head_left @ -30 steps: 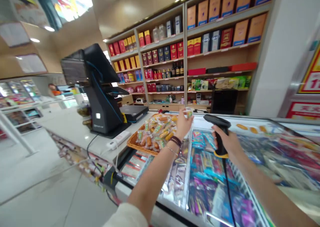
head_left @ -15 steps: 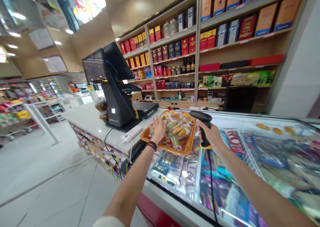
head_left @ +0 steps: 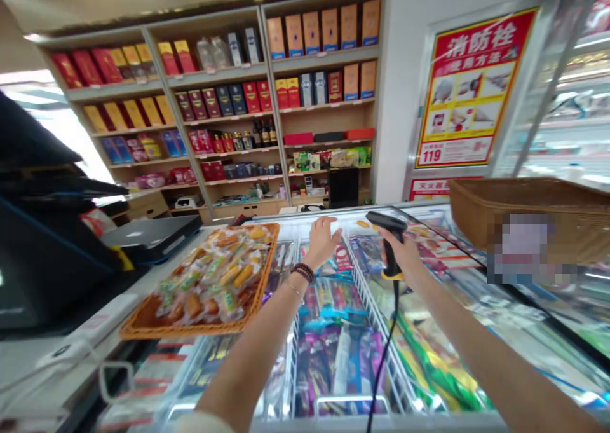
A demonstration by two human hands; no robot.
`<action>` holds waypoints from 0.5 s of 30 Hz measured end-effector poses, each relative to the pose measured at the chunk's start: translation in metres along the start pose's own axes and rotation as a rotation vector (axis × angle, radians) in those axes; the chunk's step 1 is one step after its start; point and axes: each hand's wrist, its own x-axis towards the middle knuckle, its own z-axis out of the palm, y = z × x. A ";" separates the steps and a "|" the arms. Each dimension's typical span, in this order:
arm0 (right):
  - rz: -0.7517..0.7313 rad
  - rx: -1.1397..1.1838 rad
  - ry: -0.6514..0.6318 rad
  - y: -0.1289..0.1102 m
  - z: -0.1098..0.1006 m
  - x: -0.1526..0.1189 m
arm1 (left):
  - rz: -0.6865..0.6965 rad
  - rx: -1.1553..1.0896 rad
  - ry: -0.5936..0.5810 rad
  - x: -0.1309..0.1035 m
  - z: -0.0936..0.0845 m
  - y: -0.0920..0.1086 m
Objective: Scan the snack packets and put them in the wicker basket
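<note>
A black barcode scanner (head_left: 391,255) with a yellow base rim is in my right hand (head_left: 403,255), fingers wrapped round its handle. Its cable runs down past the freezer's front edge. My left hand (head_left: 324,239), with beads at the wrist, reaches out over the glass-topped freezer (head_left: 333,423), fingers apart and nothing in them. To its left is an orange wicker basket (head_left: 255,315) full of wrapped pastries (head_left: 214,271). Packs of frozen goods (head_left: 328,299) lie in white wire baskets below both hands.
A black checkout terminal (head_left: 38,229) and a flat black device (head_left: 152,236) stand at the left. On the right is a brown basket (head_left: 467,220). Shelves of boxed goods (head_left: 223,99) line the back wall, beside a red poster (head_left: 476,89).
My view has swung to the right. The left hand has moved off the pastries in the wicker basket to a spot right of it. The right hand still grips the scanner.
</note>
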 end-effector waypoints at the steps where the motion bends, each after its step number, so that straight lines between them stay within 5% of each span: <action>1: 0.010 0.010 0.046 -0.001 -0.016 0.005 | 0.015 -0.016 -0.057 0.012 0.025 0.008; 4: 0.038 0.046 0.141 0.004 -0.053 0.017 | 0.009 -0.021 -0.186 0.044 0.087 0.025; 7: 0.071 0.066 0.211 0.017 -0.076 0.025 | 0.006 -0.008 -0.252 0.068 0.131 0.027; 15: 0.129 0.112 0.218 0.034 -0.093 0.033 | -0.068 0.154 -0.339 0.110 0.188 0.006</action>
